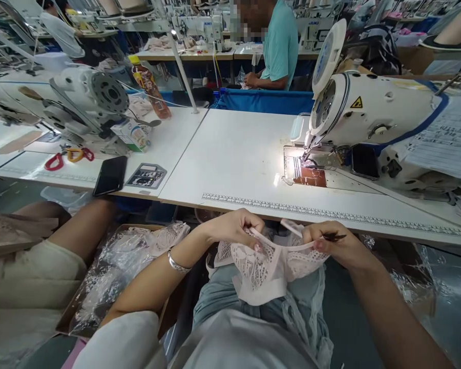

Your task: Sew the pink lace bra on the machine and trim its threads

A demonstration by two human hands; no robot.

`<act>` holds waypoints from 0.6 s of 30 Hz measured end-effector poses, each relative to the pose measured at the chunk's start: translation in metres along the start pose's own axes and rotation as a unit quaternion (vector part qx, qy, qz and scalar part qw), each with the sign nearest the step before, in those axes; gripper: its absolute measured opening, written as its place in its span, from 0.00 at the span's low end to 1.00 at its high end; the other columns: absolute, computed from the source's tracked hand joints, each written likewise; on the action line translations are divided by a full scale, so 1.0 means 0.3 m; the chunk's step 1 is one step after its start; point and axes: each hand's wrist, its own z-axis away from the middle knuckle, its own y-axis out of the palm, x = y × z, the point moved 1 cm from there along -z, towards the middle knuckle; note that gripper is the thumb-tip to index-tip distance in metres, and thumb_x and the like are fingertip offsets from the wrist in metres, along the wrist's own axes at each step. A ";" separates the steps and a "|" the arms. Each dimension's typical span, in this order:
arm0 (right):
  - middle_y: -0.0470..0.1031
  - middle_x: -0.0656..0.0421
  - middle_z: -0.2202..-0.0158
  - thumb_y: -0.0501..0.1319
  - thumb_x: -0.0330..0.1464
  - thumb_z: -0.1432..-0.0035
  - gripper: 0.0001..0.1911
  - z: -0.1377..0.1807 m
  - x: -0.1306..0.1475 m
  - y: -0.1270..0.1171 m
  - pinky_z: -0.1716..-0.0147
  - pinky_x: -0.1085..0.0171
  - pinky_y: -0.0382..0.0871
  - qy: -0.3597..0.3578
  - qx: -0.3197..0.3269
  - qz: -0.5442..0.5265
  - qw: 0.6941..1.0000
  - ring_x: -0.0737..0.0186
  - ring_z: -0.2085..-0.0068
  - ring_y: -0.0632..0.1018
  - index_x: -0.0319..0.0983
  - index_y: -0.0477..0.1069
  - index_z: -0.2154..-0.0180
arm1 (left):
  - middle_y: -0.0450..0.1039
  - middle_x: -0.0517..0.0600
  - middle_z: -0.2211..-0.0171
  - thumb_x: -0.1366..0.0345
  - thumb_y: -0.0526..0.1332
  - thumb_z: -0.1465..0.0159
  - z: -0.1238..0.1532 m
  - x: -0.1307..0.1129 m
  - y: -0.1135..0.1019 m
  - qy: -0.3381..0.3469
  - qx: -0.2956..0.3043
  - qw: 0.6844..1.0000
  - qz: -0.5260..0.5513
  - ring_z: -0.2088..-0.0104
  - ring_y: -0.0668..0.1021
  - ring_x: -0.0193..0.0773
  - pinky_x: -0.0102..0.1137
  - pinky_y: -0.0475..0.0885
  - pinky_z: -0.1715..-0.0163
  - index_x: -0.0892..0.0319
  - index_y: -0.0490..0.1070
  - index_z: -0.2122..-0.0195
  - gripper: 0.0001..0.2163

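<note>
A pale pink lace bra point(259, 266) is stretched between my two hands above my lap, just in front of the table edge. My left hand point(236, 228), with a silver bracelet at the wrist, pinches the upper edge of one cup. On the other side my right hand point(332, 243) grips the edge near a strap. Something thin and dark, perhaps small scissors or a thread snipper, also sticks out from the right hand; its kind is hard to make out. Part of the bra hangs down over my legs.
Ahead on the right stands a lit sewing machine point(369, 113); another sewing machine point(88, 97) is at left. A phone point(110, 175), red-handled scissors point(54, 162) and a drink bottle point(150, 87) lie or stand on the white table point(230, 148). A cardboard box point(71, 315) holds plastic-wrapped lace pieces. Co-workers sit nearby.
</note>
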 end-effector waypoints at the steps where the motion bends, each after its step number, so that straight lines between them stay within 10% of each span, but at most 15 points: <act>1: 0.64 0.59 0.76 0.66 0.47 0.32 0.27 0.004 -0.008 0.002 0.75 0.67 0.52 -0.007 -0.008 -0.019 1.000 0.65 0.75 0.62 0.36 0.64 0.76 | 0.59 0.43 0.79 0.54 0.75 0.49 0.006 0.009 0.001 0.021 -0.018 1.000 0.015 0.76 0.61 0.29 0.27 0.55 0.75 0.62 0.63 0.81 0.23; 10: 0.63 0.60 0.81 0.69 0.47 0.36 0.28 0.017 -0.053 0.046 0.81 0.68 0.52 0.002 -0.082 -0.092 0.992 0.65 0.80 0.61 0.38 0.63 0.78 | 0.52 0.41 0.84 0.54 0.74 0.49 -0.032 0.083 0.099 0.094 -0.119 0.924 0.352 0.83 0.58 0.27 0.25 0.56 0.80 0.58 0.52 0.82 0.27; 18: 0.56 0.63 0.83 0.69 0.47 0.36 0.30 0.038 -0.082 0.066 0.82 0.69 0.47 -0.002 -0.085 -0.150 0.985 0.68 0.82 0.55 0.38 0.60 0.79 | 0.46 0.38 0.87 0.57 0.73 0.47 -0.033 0.088 0.130 0.094 -0.120 0.898 0.412 0.87 0.52 0.23 0.20 0.53 0.86 0.58 0.49 0.82 0.28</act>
